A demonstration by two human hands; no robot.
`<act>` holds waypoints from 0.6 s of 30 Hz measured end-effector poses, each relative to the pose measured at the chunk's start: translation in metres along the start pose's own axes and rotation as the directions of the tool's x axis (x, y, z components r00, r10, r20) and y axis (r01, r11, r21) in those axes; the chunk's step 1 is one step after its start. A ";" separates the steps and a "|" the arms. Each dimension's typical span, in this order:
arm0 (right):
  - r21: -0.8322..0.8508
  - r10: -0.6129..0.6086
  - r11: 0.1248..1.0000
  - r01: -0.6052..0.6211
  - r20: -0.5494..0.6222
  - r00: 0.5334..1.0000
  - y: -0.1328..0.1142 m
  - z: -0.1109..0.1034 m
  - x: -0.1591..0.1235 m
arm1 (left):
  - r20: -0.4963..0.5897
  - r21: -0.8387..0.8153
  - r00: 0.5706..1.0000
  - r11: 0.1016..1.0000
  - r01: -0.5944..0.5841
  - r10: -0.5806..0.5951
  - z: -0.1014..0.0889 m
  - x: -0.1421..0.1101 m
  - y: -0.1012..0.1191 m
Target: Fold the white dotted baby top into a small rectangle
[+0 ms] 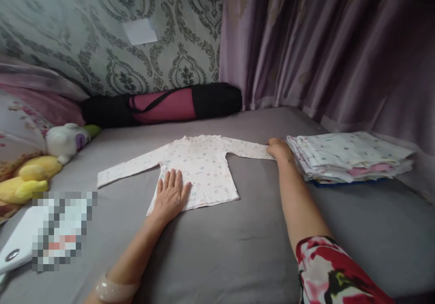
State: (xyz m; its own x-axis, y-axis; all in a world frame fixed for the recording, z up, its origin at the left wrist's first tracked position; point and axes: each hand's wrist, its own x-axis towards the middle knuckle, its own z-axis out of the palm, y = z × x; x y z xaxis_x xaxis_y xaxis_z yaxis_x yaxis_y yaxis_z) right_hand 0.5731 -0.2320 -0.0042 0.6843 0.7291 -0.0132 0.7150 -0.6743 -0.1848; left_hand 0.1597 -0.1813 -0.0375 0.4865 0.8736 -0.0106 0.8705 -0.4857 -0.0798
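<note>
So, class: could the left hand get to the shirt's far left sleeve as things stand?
Probably yes. The left hand lies flat on the shirt near its hem, and only bare bedsheet lies between it and the left sleeve.

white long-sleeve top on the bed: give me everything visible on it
The white long-sleeve top is small, of soft knit-looking fabric with a faint print of tiny coloured rings and a frilled neckline. It lies flat on the grey bed sheet, neck toward the wall, both sleeves spread sideways. The left hand presses flat on its lower left hem; the right hand grips the end of the right-side sleeve, beside the stack of folded clothes, which seems not to touch it.
</note>
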 end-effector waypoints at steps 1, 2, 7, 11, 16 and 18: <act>-0.034 0.027 0.999 -0.026 0.032 0.999 0.000 -0.001 -0.001 | -0.006 0.005 1.000 1.000 -0.004 0.004 0.000 0.000 0.000; -0.071 0.058 0.996 -0.053 0.065 0.996 -0.001 -0.003 -0.002 | -0.010 0.008 1.000 1.000 -0.010 0.010 0.000 0.000 0.000; -0.075 0.114 0.991 -0.107 0.106 0.988 -0.006 -0.012 -0.008 | -0.001 -0.005 0.999 0.999 -0.044 0.044 -0.013 0.006 -0.001; 0.071 0.035 0.997 -0.036 0.003 0.999 -0.007 -0.020 -0.005 | -0.039 -0.128 0.992 0.984 -0.128 0.124 -0.027 0.029 -0.001; 0.552 -0.059 0.830 0.080 -0.056 0.997 -0.025 -0.038 0.007 | -0.203 -0.388 0.919 0.834 -0.393 0.338 -0.027 0.087 0.019; 0.742 -0.054 0.666 0.076 -0.053 0.997 -0.039 -0.047 0.012 | -0.231 -0.438 0.891 0.776 -0.454 0.391 -0.026 0.113 0.034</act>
State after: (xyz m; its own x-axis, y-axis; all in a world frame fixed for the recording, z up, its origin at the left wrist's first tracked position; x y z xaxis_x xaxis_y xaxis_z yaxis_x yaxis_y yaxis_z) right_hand 0.5601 -0.2022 0.0490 0.6512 0.7573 0.0491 0.4210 -0.3068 -0.8536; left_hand 0.2459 -0.0998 -0.0157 0.7912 0.5815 0.1894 0.4874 -0.7866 0.3792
